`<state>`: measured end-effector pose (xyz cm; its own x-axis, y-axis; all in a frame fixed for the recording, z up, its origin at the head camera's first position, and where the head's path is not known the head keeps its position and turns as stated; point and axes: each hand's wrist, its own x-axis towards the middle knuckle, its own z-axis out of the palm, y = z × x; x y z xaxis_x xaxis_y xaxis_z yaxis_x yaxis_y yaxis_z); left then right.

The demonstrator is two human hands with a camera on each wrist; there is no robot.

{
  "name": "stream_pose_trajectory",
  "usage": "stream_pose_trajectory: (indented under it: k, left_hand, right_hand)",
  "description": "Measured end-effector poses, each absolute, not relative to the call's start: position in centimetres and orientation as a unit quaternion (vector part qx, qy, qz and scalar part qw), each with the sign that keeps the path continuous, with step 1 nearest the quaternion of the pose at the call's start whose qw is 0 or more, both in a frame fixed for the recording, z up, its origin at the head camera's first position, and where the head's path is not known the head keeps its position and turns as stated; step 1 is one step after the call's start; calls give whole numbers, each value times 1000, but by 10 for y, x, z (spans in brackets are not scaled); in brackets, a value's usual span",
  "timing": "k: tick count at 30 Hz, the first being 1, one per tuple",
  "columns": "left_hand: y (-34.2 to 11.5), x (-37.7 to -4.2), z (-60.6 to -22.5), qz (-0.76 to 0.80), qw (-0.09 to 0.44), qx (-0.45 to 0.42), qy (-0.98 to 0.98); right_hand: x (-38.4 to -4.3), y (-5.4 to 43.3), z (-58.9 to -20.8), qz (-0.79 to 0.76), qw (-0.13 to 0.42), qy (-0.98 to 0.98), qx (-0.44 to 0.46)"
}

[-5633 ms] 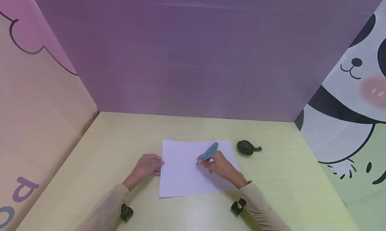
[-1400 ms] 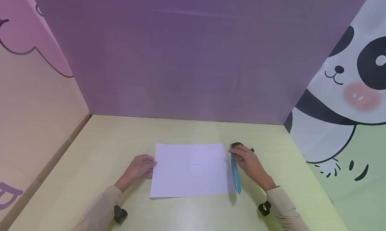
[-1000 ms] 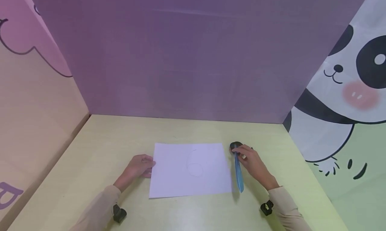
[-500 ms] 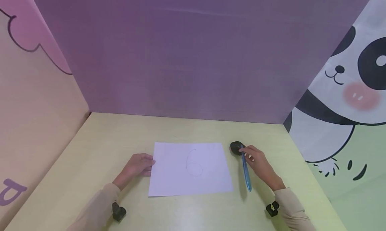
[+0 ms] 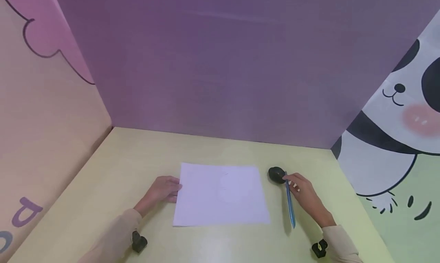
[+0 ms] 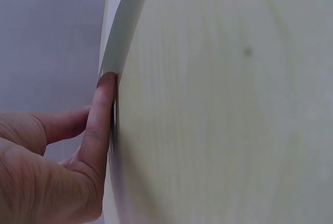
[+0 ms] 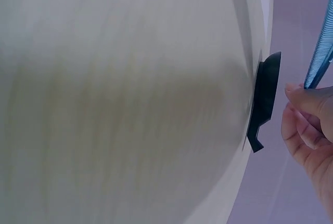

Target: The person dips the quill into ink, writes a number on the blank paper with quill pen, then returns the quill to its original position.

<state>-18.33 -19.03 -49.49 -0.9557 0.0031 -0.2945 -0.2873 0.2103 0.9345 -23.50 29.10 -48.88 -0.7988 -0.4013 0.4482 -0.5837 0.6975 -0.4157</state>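
My right hand (image 5: pixel 302 188) pinches a blue feather-shaped pen (image 5: pixel 290 207) near its narrow upper end, with the feather part slanting down toward me. In the right wrist view the ribbed blue vane (image 7: pixel 325 41) rises from between thumb and finger. Just left of those fingertips lies a dark, rounded, flat-looking object (image 5: pixel 275 174) with a short tail (image 7: pixel 255 140). My left hand (image 5: pixel 163 188) is at the left edge of a white sheet of paper (image 5: pixel 206 205); a straight digit touches the sheet's slightly raised edge (image 6: pixel 120 36). Faint pen lines mark the paper's upper middle.
Everything rests on a pale wooden table (image 5: pixel 148 148). A purple panel (image 5: pixel 223 64) rises at its back edge, with printed walls on the left and right, the right one showing a panda (image 5: pixel 398 125). Each wrist carries a small black camera.
My right hand has stopped drawing and moved right off the paper with the pen, past the dark object to its right side. The left hand stays at the paper's edge; the view shifts slightly.
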Motion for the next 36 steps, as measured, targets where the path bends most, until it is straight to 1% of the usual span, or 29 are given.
stream_pose_trajectory:
  k: [3, 8, 12, 25, 36]
  left_hand:
    - [-188, -183, -498, 628, 118, -92, 764]
    - [-189, -183, -501, 634, 114, -92, 759]
    - [-190, -182, -502, 636, 113, -90, 758]
    - [-192, -187, -497, 623, 118, -82, 769]
    - [-200, -190, -500, 625, 124, -79, 767]
  right_hand:
    - [-230, 296, -490, 268, 168, -910, 268]
    - [-232, 298, -488, 250, 183, -910, 275]
    - [-233, 300, -487, 234, 183, -916, 271]
    - [-232, 307, -489, 218, 136, -937, 235]
    - [-232, 308, -490, 211, 134, -937, 243]
